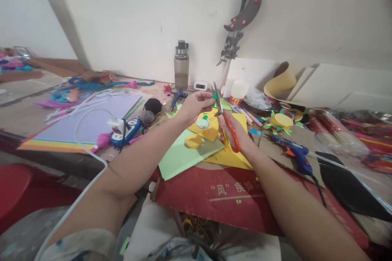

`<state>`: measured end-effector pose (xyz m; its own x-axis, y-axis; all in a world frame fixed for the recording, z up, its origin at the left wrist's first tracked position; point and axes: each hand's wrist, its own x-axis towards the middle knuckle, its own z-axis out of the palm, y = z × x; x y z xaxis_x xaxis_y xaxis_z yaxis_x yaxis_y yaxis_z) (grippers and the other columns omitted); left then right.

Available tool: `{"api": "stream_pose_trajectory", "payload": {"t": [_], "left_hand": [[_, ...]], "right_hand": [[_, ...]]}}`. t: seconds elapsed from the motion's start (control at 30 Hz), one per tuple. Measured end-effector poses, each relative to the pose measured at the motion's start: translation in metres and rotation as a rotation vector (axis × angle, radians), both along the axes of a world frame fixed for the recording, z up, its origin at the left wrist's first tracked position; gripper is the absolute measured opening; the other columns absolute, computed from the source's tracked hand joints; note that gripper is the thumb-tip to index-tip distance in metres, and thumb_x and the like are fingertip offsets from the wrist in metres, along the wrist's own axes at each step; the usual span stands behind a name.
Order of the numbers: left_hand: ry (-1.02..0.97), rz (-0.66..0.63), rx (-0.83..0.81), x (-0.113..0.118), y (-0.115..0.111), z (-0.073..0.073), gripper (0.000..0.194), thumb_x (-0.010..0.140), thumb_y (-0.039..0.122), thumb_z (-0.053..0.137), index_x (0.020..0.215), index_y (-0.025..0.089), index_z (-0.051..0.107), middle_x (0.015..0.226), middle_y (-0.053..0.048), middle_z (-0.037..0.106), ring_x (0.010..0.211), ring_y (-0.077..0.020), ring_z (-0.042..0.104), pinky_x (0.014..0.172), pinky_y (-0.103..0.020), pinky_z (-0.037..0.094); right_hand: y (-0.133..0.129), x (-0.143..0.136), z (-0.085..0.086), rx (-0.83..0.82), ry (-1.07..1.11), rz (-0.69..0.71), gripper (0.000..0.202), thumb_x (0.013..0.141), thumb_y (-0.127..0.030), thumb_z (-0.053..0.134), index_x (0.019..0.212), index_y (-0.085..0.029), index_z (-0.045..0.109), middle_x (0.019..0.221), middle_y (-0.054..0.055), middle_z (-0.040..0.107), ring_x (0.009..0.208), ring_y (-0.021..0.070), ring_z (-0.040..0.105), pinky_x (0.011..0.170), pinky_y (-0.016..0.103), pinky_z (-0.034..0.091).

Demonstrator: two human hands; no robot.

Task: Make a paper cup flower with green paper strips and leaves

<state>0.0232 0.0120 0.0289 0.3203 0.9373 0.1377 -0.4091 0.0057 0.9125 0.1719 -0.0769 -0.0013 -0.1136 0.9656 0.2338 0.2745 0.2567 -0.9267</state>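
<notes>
My left hand (197,106) pinches a small green paper piece (214,96) between thumb and fingers. Red-handled scissors (232,132) are in my right hand (235,128), their blades pointing up beside the green piece. Whether the blades touch the paper is too small to tell. Below my hands lie yellow sheets (241,160) and a light green sheet (174,163). A round yellow piece (194,141) rests on the green sheet, and a pale round piece (202,122) lies near my left wrist.
A glue gun (295,153) lies at the right on cardboard, near a yellow paper disc with green tabs (281,120). Behind stand a bottle (181,67), a small clock (200,86) and a cup (238,91). A white cable (92,175) crosses at the left by a power strip (125,132).
</notes>
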Motion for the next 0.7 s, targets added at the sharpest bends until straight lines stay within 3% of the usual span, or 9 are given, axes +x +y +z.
{"api": "stream_pose_trajectory", "payload": {"t": [0.27, 0.53, 0.7], "left_hand": [[0.007, -0.049, -0.014, 0.0022, -0.0050, 0.0002, 0.033, 0.065, 0.013, 0.087, 0.084, 0.012, 0.060, 0.069, 0.003, 0.064, 0.061, -0.0070, 0.062, 0.069, -0.024, 0.052], [0.008, -0.053, -0.011, 0.0019, -0.0065, 0.0016, 0.028, 0.068, 0.012, 0.085, 0.083, 0.012, 0.061, 0.069, 0.002, 0.065, 0.060, -0.0071, 0.062, 0.069, -0.024, 0.053], [0.001, -0.050, 0.003, 0.0026, -0.0056, 0.0018, 0.028, 0.067, 0.010, 0.084, 0.082, 0.011, 0.061, 0.070, 0.002, 0.065, 0.059, -0.0060, 0.061, 0.066, -0.023, 0.052]], "right_hand": [[-0.0034, -0.0019, 0.0046, -0.020, 0.008, -0.025, 0.054, 0.084, -0.074, 0.054, 0.107, -0.025, 0.051, 0.058, -0.008, 0.043, 0.042, 0.0108, 0.044, 0.041, 0.026, 0.042], [-0.0052, -0.0035, 0.0070, -0.032, 0.015, -0.042, 0.057, 0.082, -0.078, 0.052, 0.103, -0.025, 0.050, 0.058, -0.008, 0.043, 0.042, 0.0104, 0.042, 0.040, 0.026, 0.043], [-0.0053, -0.0048, 0.0069, -0.011, 0.003, -0.081, 0.052, 0.083, -0.075, 0.054, 0.094, -0.024, 0.049, 0.055, -0.008, 0.040, 0.041, 0.0095, 0.040, 0.036, 0.022, 0.037]]}}
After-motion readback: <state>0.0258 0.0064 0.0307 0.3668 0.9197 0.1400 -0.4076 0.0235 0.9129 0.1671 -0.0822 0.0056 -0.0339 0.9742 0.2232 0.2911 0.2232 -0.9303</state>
